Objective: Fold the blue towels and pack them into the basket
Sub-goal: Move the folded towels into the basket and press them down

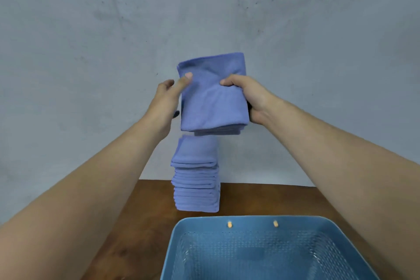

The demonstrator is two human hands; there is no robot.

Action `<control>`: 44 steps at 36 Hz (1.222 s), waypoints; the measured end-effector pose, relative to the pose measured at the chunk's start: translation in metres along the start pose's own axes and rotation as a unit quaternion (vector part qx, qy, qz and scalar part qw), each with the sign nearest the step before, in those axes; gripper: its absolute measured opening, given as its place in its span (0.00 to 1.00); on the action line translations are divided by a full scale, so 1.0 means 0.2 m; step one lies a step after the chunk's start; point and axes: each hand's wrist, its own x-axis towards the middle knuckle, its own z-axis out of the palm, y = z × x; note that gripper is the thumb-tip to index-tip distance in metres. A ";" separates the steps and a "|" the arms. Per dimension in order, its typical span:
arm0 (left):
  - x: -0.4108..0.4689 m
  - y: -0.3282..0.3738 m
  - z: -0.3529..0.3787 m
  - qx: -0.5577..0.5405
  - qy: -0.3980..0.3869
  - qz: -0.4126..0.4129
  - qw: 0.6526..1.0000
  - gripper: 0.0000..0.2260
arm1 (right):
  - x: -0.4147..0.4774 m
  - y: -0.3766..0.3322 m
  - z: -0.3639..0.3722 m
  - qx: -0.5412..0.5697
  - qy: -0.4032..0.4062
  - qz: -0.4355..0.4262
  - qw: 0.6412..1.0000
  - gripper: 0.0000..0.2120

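Two hands, the left hand (pixel 169 98) and the right hand (pixel 250 95), gripped one folded towel (pixel 213 102) above one stack of towels (pixel 196 179) on the table (pixel 145 223). We logged one basket (pixel 204 223) nearby.

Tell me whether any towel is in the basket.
No, the basket holds nothing on its mesh floor; the towel stack stands behind it, folded towels held above.

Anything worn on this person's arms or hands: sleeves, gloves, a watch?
Nothing worn shows. The left hand and right hand are bare, without gloves or rings, and both forearms are bare to the frame edge: no sleeves, watch or bands.
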 end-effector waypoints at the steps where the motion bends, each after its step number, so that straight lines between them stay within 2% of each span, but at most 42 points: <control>1: -0.02 0.04 0.00 -0.050 -0.010 -0.014 0.999 0.42 | -0.06 -0.04 -0.01 -0.002 0.001 -0.015 1.000 0.08; 4: -0.04 0.12 0.01 -0.162 0.016 -0.065 0.985 0.49 | -0.25 -0.16 -0.04 0.003 0.003 -0.053 0.999 0.06; 6: -0.06 0.14 0.02 -0.163 0.008 -0.083 0.983 0.52 | -0.37 -0.21 -0.06 0.017 0.005 -0.069 0.997 0.06; 8: -0.12 0.15 0.05 -0.144 -0.049 -0.102 0.983 0.54 | -0.49 -0.25 -0.08 0.036 0.006 -0.083 0.996 0.07; 10: -0.22 0.18 0.11 -0.140 -0.129 -0.114 0.975 0.51 | -0.61 -0.27 -0.09 0.048 0.005 -0.090 0.995 0.08; 12: -0.31 0.20 0.15 -0.134 -0.175 -0.099 0.970 0.44 | -0.72 -0.26 -0.10 0.053 0.006 -0.089 0.995 0.09; 17: -0.54 0.22 0.16 -0.087 -0.146 -0.092 0.981 0.35 | -0.94 -0.17 -0.15 0.083 -0.002 -0.070 0.994 0.07; 19: -0.63 0.22 0.13 -0.066 -0.174 -0.116 0.976 0.33 | -1.01 -0.12 -0.16 0.088 -0.011 -0.053 0.995 0.07; 22: -0.78 0.20 0.09 -0.043 -0.215 -0.145 0.965 0.34 | -1.09 -0.04 -0.16 0.088 0.005 -0.021 0.996 0.07; 27: -0.96 0.11 0.02 -0.001 -0.204 -0.213 0.956 0.40 | -1.18 0.14 -0.14 0.062 -0.014 0.082 0.995 0.12; 30: -1.06 0.03 0.00 0.030 -0.221 -0.248 0.943 0.36 | -1.22 0.26 -0.13 0.039 -0.041 0.153 0.987 0.25; 33: -1.11 -0.01 -0.03 0.063 -0.228 -0.264 0.935 0.29 | -1.25 0.37 -0.10 0.017 -0.064 0.202 0.977 0.25; 36: -1.11 -0.05 -0.09 0.099 -0.251 -0.273 0.923 0.32 | -1.28 0.46 -0.08 0.022 -0.075 0.233 0.969 0.27; 38: -1.09 -0.09 -0.14 0.160 -0.254 -0.257 0.919 0.32 | -1.29 0.52 -0.07 0.020 -0.066 0.248 0.966 0.27; 41: -1.03 -0.14 -0.20 0.330 -0.195 -0.124 0.915 0.17 | -1.31 0.64 -0.03 -0.011 -0.061 0.298 0.952 0.24; 44: -0.97 -0.19 -0.22 0.356 -0.145 -0.053 0.922 0.12 | -1.33 0.77 0.02 -0.104 -0.090 0.416 0.899 0.23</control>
